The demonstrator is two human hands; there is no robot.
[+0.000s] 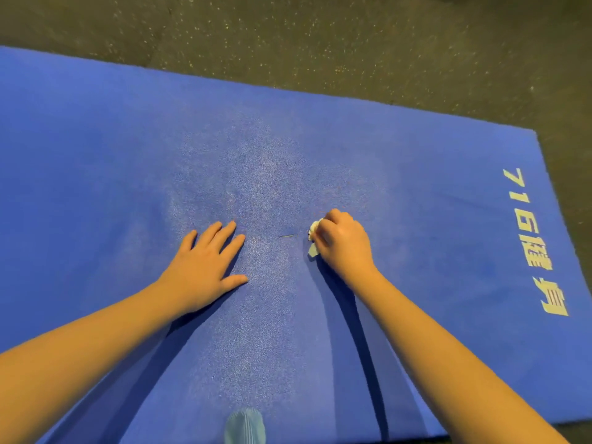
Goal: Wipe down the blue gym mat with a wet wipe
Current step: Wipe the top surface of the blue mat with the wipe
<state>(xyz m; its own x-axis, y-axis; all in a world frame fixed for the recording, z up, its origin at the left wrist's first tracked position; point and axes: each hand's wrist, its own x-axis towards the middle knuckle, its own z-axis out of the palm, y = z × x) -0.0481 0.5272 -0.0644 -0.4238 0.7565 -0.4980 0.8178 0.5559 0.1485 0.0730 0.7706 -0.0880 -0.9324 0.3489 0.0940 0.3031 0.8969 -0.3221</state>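
- The right hand (341, 243) is curled into a loose fist around a crumpled white wet wipe (314, 238), pressing it down onto the blue gym mat (128, 149); only two small bits of the wipe show at the fingers' left side.
- The left hand (205, 261) lies flat on the mat, palm down, fingers straight and slightly spread, holding nothing.
- Between the two hands, nearer the wipe, a short dark line (287, 235) marks the mat; it may be a hair or a small slit, the view is too soft to tell.
- Around and beyond the hands the mat's surface shows a paler, speckled sheen (256, 168), while the left side looks a deeper, even blue.
- Near the mat's right end runs yellowish-white printed lettering (535, 241), beginning with "716" and read sideways from here.
- At the bottom edge, between the forearms, a rounded pale blue ribbed thing (245, 426) sits on the mat, cut off by the frame.
- The mat lies on a dark speckled floor (352, 36), visible beyond its far edge and past its right end.
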